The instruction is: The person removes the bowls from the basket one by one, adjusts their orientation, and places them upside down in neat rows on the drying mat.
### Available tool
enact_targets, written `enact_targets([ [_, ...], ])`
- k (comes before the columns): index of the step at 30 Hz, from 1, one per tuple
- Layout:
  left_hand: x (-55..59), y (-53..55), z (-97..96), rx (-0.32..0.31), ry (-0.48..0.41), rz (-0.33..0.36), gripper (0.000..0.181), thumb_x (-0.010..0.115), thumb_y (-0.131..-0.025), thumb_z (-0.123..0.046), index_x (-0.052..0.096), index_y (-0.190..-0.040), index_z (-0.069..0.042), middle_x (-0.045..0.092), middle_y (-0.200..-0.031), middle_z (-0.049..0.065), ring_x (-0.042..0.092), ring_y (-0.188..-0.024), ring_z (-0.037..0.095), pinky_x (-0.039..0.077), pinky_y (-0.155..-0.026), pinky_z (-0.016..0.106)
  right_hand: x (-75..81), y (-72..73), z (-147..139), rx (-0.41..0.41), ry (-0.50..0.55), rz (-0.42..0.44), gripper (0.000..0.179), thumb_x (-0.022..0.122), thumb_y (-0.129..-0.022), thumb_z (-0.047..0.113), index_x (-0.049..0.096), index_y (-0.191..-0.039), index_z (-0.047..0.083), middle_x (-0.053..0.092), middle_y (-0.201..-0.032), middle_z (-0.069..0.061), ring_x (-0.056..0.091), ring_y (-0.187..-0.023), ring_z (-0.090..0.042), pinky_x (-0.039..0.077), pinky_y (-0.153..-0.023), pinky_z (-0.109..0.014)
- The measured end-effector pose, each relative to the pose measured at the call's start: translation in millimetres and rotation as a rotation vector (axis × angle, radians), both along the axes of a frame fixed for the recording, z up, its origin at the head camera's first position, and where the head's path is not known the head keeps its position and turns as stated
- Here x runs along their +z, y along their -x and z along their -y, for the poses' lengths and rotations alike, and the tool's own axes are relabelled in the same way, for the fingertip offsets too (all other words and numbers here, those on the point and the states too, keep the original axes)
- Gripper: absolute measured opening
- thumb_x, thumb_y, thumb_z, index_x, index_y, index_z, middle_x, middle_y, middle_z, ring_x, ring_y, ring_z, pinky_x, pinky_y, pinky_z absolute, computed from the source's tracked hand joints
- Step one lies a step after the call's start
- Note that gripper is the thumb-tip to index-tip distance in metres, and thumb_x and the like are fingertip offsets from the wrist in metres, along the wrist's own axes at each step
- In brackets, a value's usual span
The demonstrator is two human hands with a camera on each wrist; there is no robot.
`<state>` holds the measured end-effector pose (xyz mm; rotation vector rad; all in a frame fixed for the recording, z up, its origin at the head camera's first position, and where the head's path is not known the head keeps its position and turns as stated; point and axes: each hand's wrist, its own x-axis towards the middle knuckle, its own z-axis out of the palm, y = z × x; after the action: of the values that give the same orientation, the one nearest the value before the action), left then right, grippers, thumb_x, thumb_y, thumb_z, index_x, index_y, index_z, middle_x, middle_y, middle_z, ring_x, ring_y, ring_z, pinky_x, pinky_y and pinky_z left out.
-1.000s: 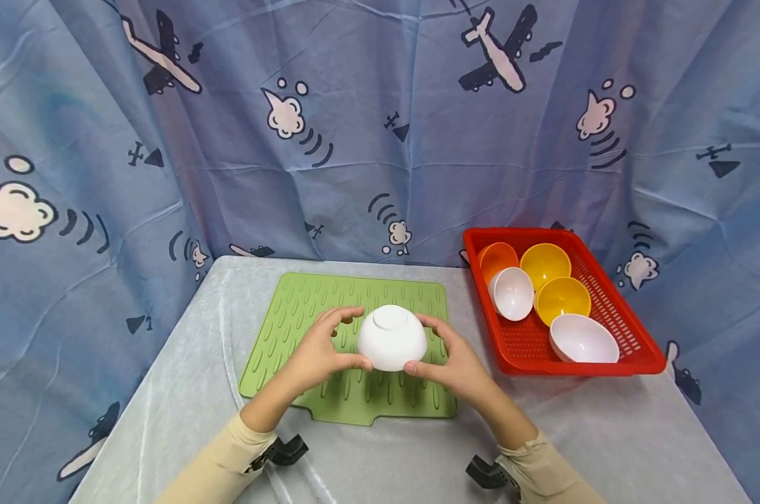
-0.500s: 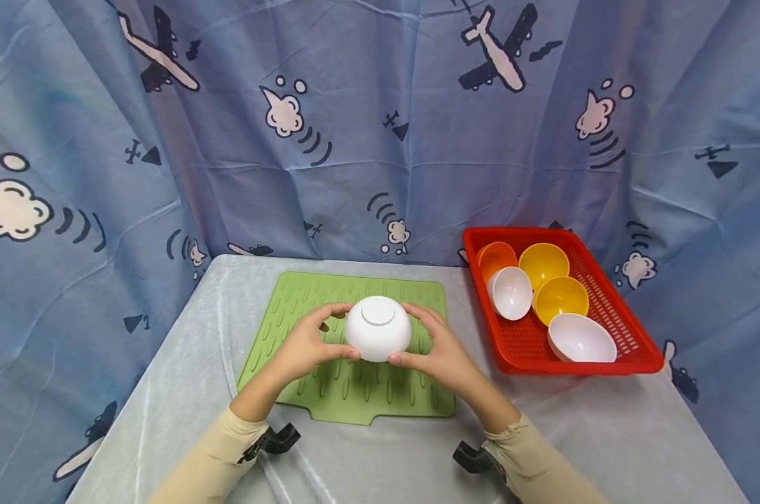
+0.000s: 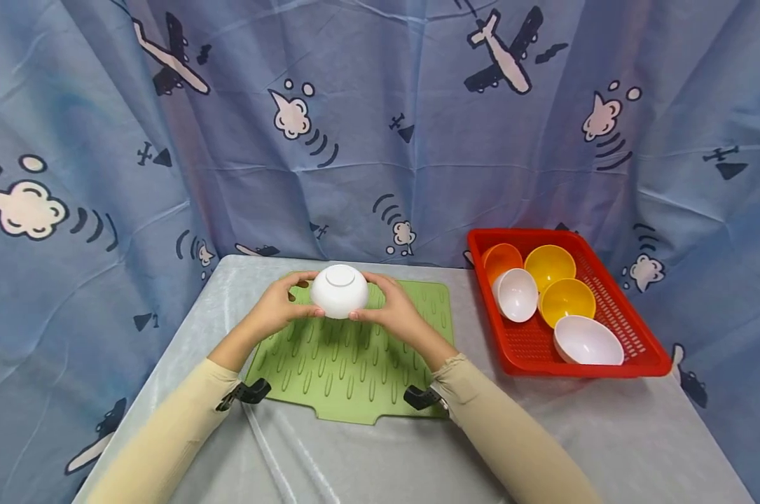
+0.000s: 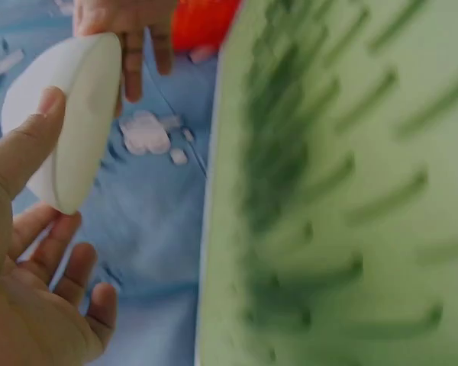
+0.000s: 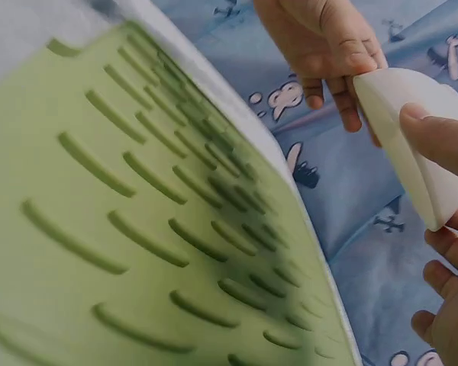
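above the far part of a green mat, a white bowl is held base-up and clear of it, the left hand and right hand gripping opposite sides between thumb and fingers. the step in hand appears to be a carry; the next move likely calls for level lowering, then release by both hands together.

Head view bright; wrist views dimmer; mat softly shadowed.

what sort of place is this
Probably a makeshift recording setup, not a working kitchen: an airplane-print curtain hangs behind a cloth-covered table, which holds a green mat and a red basket of bowls.
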<state>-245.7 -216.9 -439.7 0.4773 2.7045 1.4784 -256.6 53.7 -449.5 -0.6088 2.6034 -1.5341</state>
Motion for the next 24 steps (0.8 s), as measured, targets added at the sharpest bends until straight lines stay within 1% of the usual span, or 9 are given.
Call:
enact_targets([
  [3, -8.0, 16.3, 13.9, 0.017, 0.023, 0.029, 0.079, 0.090, -0.079, -0.032, 0.054, -0.147, -0.014, 0.056, -0.143, 0.011, 0.048, -0.130, 0.033, 0.044, -0.097, 0.052, -6.9, 17.0, 16, 0.006, -0.006, 0.001, 0.085, 0.091, -0.078, 0.027, 0.050, -0.151, 0.014, 0.050, -0.153, -0.008, 0.039, -0.147, -0.029, 0.025, -0.120, -0.060],
  [7, -18.9, 35.3, 30.8, 0.044, 0.058, 0.093, 0.080, 0.089, -0.080, -0.036, 0.053, -0.148, -0.014, 0.054, -0.146, 0.011, 0.045, -0.135, 0.034, 0.047, -0.098, 0.054, -15.7, 35.8, 38, 0.013, -0.005, 0.016, 0.080, 0.090, -0.080, 0.022, 0.051, -0.150, 0.010, 0.053, -0.152, -0.009, 0.041, -0.146, -0.028, 0.026, -0.122, -0.054],
  [9, -23.4, 43.5, 38.5, 0.053, 0.071, 0.110, 0.080, 0.089, -0.081, -0.035, 0.053, -0.148, -0.012, 0.053, -0.147, 0.013, 0.044, -0.136, 0.036, 0.046, -0.099, 0.057, -19.0, 43.7, 48, 0.016, -0.005, 0.032, 0.078, 0.089, -0.081, 0.021, 0.052, -0.149, 0.008, 0.053, -0.151, -0.010, 0.042, -0.146, -0.029, 0.026, -0.122, -0.053],
  [11, -27.8, 50.8, 46.0, 0.060, 0.084, 0.122, 0.079, 0.088, -0.082, -0.032, 0.052, -0.148, -0.010, 0.052, -0.148, 0.015, 0.044, -0.136, 0.037, 0.043, -0.103, 0.059, -23.9, 51.4, 57, 0.008, -0.033, 0.043, 0.077, 0.088, -0.082, 0.023, 0.052, -0.149, 0.010, 0.053, -0.151, -0.011, 0.041, -0.146, -0.030, 0.027, -0.121, -0.054],
  [14, -33.6, 59.7, 54.9, 0.063, 0.090, 0.142, 0.077, 0.088, -0.082, -0.028, 0.052, -0.148, -0.008, 0.052, -0.149, 0.017, 0.044, -0.137, 0.039, 0.039, -0.108, 0.061, -32.8, 61.3, 69, -0.021, -0.101, 0.044, 0.076, 0.088, -0.083, 0.027, 0.053, -0.149, 0.013, 0.052, -0.152, -0.010, 0.040, -0.146, -0.032, 0.029, -0.120, -0.055],
  [16, -38.8, 64.8, 58.9, 0.067, 0.101, 0.152, 0.078, 0.088, -0.083, -0.026, 0.051, -0.148, -0.007, 0.051, -0.150, 0.017, 0.044, -0.137, 0.040, 0.038, -0.109, 0.061, -39.3, 66.2, 75, -0.040, -0.159, 0.031, 0.075, 0.088, -0.083, 0.030, 0.054, -0.148, 0.014, 0.053, -0.151, -0.009, 0.040, -0.145, -0.032, 0.030, -0.119, -0.055],
  [19, -45.9, 68.8, 61.7, 0.073, 0.117, 0.163, 0.078, 0.088, -0.083, -0.024, 0.050, -0.149, -0.006, 0.051, -0.150, 0.019, 0.045, -0.136, 0.041, 0.038, -0.110, 0.060, -47.2, 69.9, 81, -0.058, -0.223, 0.022, 0.077, 0.087, -0.082, 0.033, 0.053, -0.149, 0.014, 0.053, -0.151, -0.008, 0.042, -0.143, -0.032, 0.029, -0.119, -0.052],
  [21, -49.5, 69.4, 62.1, 0.074, 0.127, 0.164, 0.077, 0.087, -0.083, -0.022, 0.050, -0.148, -0.005, 0.051, -0.149, 0.020, 0.045, -0.135, 0.042, 0.038, -0.111, 0.059, -51.4, 70.7, 84, -0.070, -0.259, 0.020, 0.079, 0.087, -0.082, 0.036, 0.052, -0.150, 0.015, 0.053, -0.152, -0.007, 0.042, -0.142, -0.032, 0.029, -0.117, -0.050],
  [24, -52.5, 69.0, 63.7, 0.077, 0.119, 0.169, 0.076, 0.088, -0.082, -0.019, 0.051, -0.147, -0.003, 0.052, -0.148, 0.021, 0.046, -0.134, 0.043, 0.036, -0.113, 0.057, -55.3, 71.0, 90, -0.094, -0.291, 0.016, 0.079, 0.087, -0.082, 0.038, 0.052, -0.150, 0.017, 0.054, -0.152, -0.005, 0.044, -0.139, -0.032, 0.030, -0.112, -0.049],
])
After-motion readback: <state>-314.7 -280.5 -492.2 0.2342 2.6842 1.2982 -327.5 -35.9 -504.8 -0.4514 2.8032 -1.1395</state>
